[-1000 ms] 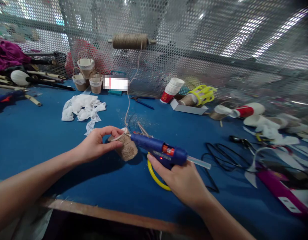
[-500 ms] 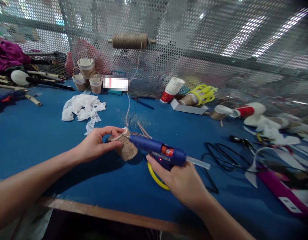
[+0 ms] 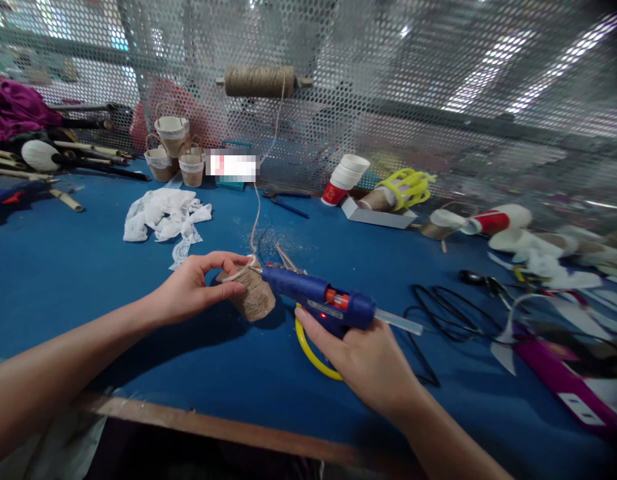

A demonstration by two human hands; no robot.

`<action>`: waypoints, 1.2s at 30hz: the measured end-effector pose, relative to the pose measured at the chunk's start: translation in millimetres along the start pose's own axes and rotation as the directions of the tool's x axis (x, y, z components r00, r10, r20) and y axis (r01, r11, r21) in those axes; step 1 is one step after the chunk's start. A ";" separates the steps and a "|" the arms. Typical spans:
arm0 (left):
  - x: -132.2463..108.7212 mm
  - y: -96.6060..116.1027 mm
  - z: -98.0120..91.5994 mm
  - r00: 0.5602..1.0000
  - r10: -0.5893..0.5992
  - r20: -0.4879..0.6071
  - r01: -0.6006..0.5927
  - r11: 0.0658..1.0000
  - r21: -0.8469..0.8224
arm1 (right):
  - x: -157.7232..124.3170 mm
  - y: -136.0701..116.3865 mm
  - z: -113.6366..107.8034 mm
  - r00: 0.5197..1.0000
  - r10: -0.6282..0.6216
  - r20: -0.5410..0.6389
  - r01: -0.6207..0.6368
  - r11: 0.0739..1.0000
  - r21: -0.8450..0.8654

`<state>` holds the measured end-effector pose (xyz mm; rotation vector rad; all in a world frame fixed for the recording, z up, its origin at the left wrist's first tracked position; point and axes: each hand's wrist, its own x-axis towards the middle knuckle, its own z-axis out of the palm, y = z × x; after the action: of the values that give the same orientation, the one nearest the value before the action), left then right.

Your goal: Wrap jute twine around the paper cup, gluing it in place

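My left hand grips a small twine-wrapped cup by its rim, thumb and fingers closed on it. The cup is tilted over on its side, its base toward the lower right. Twine runs from its rim up to a spool. A blue hot glue gun is in my right hand; its nozzle is at the cup's rim, and a clear glue stick sticks out of the back. Scissors with a yellow handle lie partly hidden under the glue gun.
White lace lies at the left, with several finished little baskets behind it. Pliers and stacked paper cups are toward the back. A black cable and a purple power strip occupy the right.
The glue gun has shifted very slightly to the right along the cup's rim. My left hand and the cup have stayed in place.
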<state>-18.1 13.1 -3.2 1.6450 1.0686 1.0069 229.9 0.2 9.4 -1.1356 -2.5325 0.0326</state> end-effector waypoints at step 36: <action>-1.1 1.6 -0.9 0.999 0.033 0.020 -0.034 0.998 0.043 | -0.2 -5.2 1.6 0.988 0.157 -0.001 -0.157 0.986 0.050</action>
<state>-18.9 11.9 -1.6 1.7096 1.0601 0.9935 225.7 -3.3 8.8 -1.3103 -2.4181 0.1326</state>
